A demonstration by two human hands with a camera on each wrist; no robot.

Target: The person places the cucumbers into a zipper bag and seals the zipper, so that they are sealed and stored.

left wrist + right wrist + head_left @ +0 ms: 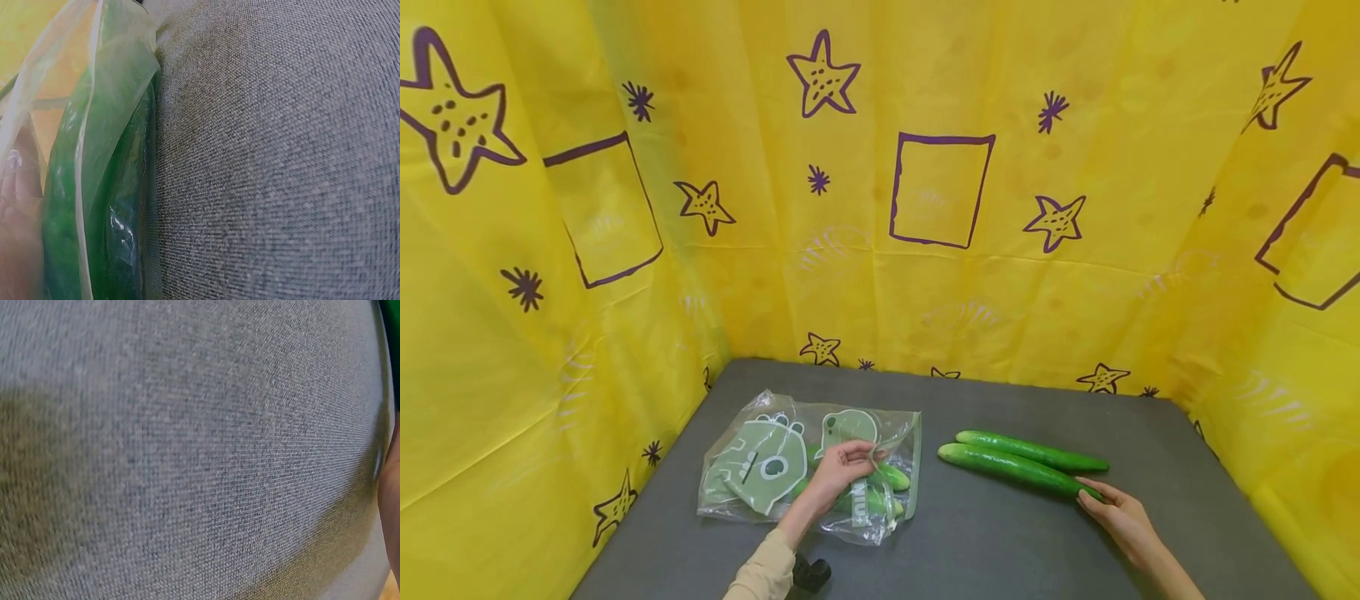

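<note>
A clear plastic bag [747,442] printed with pale green cartoon figures lies flat on the left of the table. Two cucumbers [892,477] show through it, their pale ends towards the bag's right-hand edge. My left hand [841,468] pinches the plastic near that edge, over the cucumbers. In the left wrist view a green cucumber [65,181] appears close up behind the film. To the right, two long cucumbers lie side by side, the far one [1037,451] and the near one [1000,464]. With thumb and fingers my right hand [1122,518] grips the near one's right end.
The dark grey cloth-covered table [970,550] has a yellow curtain [760,283] with purple starfish drawings around its back and sides. A small black object [812,573] sits by the left sleeve at the near edge of the view.
</note>
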